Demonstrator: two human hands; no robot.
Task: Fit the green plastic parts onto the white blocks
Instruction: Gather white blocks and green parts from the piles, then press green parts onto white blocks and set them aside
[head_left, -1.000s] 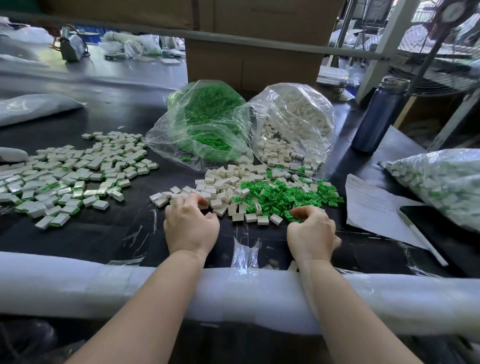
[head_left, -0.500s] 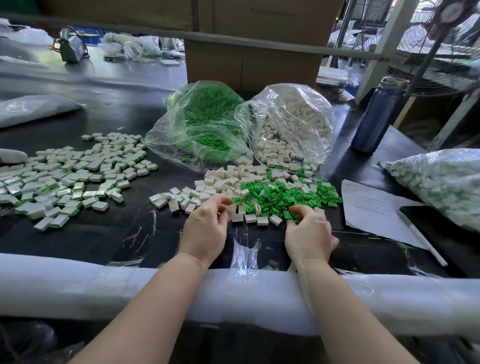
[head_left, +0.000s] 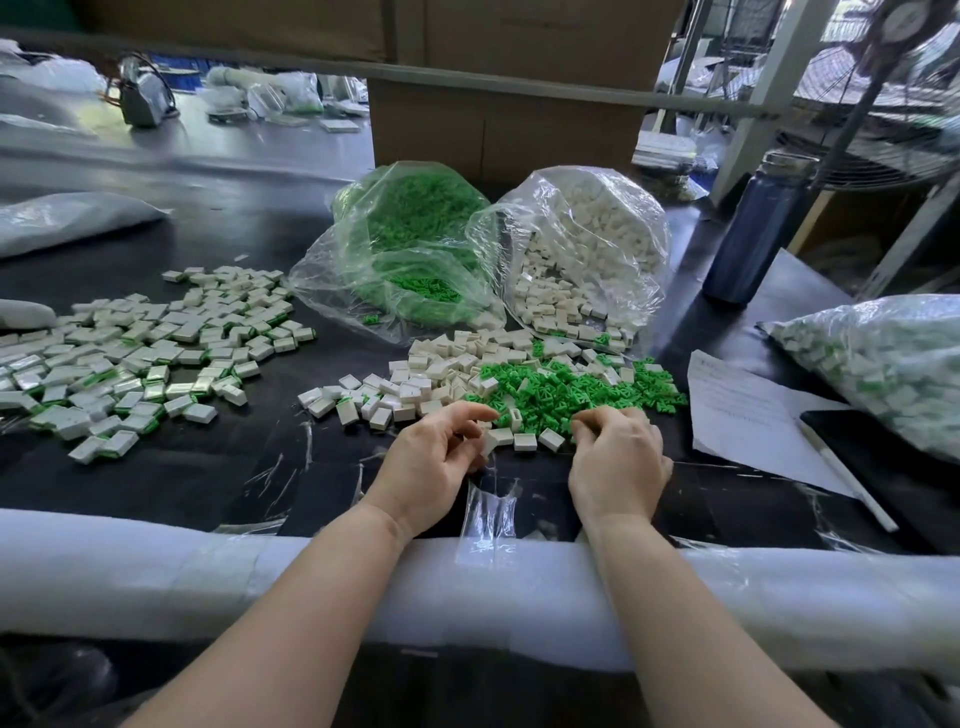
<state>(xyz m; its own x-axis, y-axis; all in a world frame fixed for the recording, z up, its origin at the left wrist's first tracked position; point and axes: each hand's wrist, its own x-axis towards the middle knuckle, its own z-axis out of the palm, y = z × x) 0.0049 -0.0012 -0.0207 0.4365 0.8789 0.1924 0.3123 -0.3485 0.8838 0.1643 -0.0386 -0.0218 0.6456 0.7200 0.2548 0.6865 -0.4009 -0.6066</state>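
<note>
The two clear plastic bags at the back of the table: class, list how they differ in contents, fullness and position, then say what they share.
The green bag holds small green parts; the white bag holds white blocks. The green bag lies left of the white bag. The white bag has spilled many blocks from its mouth onto the table; only a few green parts lie outside the green bag's mouth. Both are clear, crinkled, lying on their sides and open toward the person.

Two hands sit at the table's (head_left: 156, 478) near edge, the left hand (head_left: 431, 462) beside the right hand (head_left: 618, 462). Just behind them lies a loose pile of blocks (head_left: 441, 374), with small parts (head_left: 566, 395) heaped to its right. Farther back stand two bags (head_left: 415, 249), side by side. Finished pieces (head_left: 140, 358) spread far left; a bottle (head_left: 753, 228) stands far right.
</note>
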